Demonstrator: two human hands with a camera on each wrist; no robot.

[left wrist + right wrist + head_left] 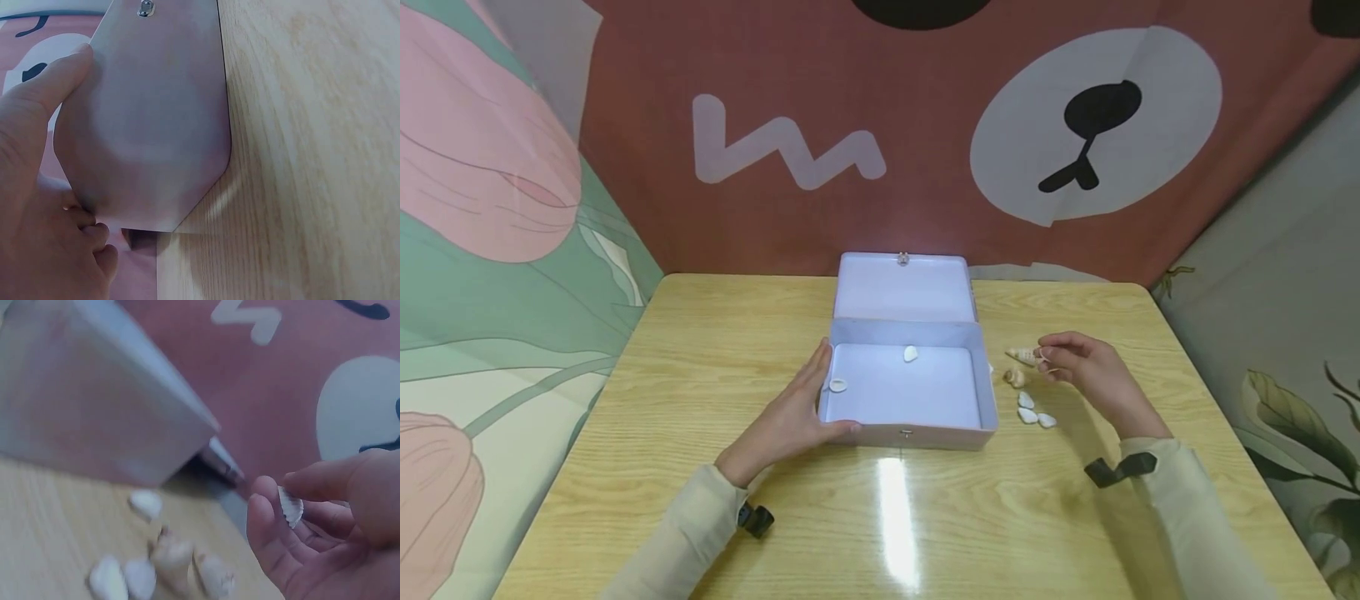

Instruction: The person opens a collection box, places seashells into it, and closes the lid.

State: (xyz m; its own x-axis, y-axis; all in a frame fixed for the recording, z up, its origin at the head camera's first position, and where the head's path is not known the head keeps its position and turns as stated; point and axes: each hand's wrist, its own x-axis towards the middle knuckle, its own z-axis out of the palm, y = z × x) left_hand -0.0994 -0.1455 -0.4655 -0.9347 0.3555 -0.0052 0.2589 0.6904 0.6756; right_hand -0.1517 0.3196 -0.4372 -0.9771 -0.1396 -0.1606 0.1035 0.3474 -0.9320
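A pale metal box [880, 435] with its lid [902, 287] swung back sits on the table. My left hand [793, 412] grips its front left corner, thumb on the front rim and fingers along the left side. Inside lie two white shells, one near the back [911, 353] and one at the left wall [838, 385]. Right of the box, my right hand [1093, 375] pinches a small ribbed white seashell [290, 507] between thumb and fingertips. Below that hand lie a pointed spiral shell [1022, 356], a rounder brownish shell [1015, 378] and several small white shells [1027, 415].
Another white shell [145, 504] lies close to the box's right side. The wooden table [722, 350] ends at a wall hanging [925, 150] with a cartoon face. A clasp [903, 259] sits on the lid's edge. Both wrists wear dark camera mounts [756, 520].
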